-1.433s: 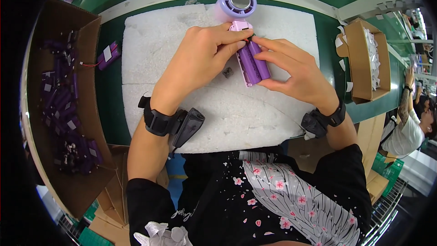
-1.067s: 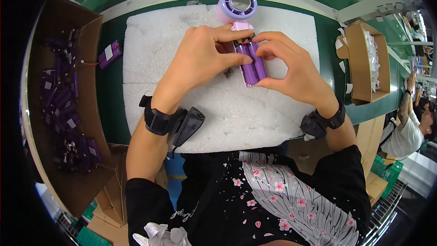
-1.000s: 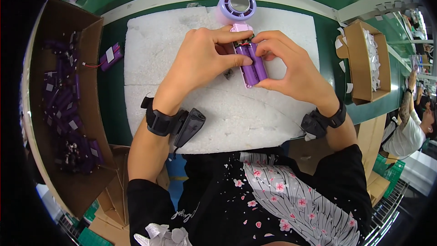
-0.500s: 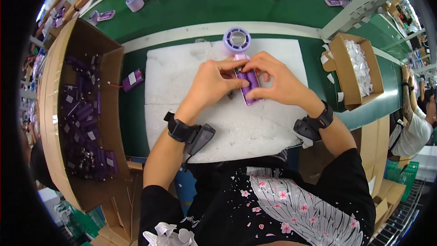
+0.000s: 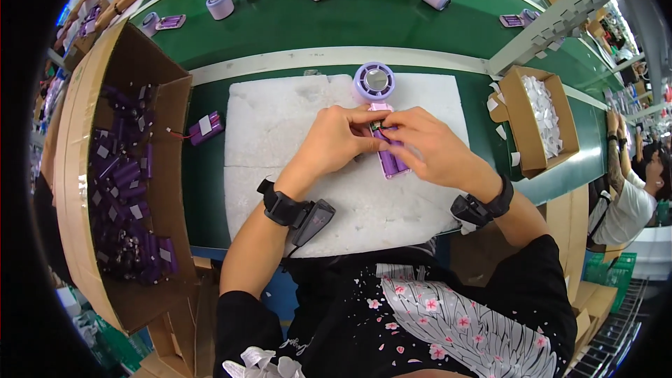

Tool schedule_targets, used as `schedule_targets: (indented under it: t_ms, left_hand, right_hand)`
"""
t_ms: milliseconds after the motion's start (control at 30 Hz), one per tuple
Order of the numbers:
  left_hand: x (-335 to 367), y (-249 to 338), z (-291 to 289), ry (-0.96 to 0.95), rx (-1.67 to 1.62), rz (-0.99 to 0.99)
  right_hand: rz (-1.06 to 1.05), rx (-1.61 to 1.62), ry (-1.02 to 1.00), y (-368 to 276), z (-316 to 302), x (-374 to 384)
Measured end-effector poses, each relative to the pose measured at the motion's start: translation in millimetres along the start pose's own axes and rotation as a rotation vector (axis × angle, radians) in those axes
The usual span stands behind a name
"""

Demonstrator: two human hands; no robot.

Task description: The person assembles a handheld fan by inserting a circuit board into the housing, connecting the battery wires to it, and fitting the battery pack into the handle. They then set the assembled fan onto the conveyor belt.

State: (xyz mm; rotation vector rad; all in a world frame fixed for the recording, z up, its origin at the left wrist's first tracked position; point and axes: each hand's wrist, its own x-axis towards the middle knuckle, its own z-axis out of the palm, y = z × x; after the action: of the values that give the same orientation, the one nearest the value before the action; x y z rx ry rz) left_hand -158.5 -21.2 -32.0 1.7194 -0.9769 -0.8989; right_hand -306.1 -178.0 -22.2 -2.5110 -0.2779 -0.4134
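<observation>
Both hands work on one purple battery pack (image 5: 389, 157), which lies on the white foam pad (image 5: 280, 126) near its far edge. My left hand (image 5: 336, 141) pinches the pack's upper end between thumb and fingertips; my right hand (image 5: 428, 148) closes over it from the right, fingertips pressing the same end. Just beyond the pack, touching its far end, sits a round purple fan head (image 5: 373, 81). The pad rests on a green workbench (image 5: 203, 189). To my left, one more purple pack with red wires (image 5: 204, 128) lies on the green surface, beside a large cardboard box (image 5: 91, 168) filled with purple packs. To my right stands a small carton of white pieces (image 5: 535, 115). Across the pad runs a green conveyor belt (image 5: 336, 17) carrying purple fan parts.
</observation>
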Motion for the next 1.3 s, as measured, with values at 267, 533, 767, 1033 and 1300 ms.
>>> schedule_targets:
  t_ms: [267,533,767,1033,1300]
  left_hand:
    - [0.0,-6.9,3.6,0.058,-0.074,0.051]
    - [7.5,-17.7,-6.6,0.359,-0.051,0.124]
    - [13.0,-20.6,-1.1,0.32,0.032,0.118]
    - [18.1,-21.4,10.9,0.315,0.027,0.178]
    - [25.6,-18.7,9.7,0.436,0.011,0.271]
  right_hand:
    - [0.076,-0.049,-0.051,-17.5,0.2,-4.0]
    - [0.325,-0.419,0.127,115.3,-15.6,89.9]
    - [0.799,-0.866,0.058,225.8,-79.0,114.9]
    - [0.553,-0.775,0.075,296.3,-100.7,80.4]
    - [0.394,-0.065,0.608,135.9,-154.2,81.8]
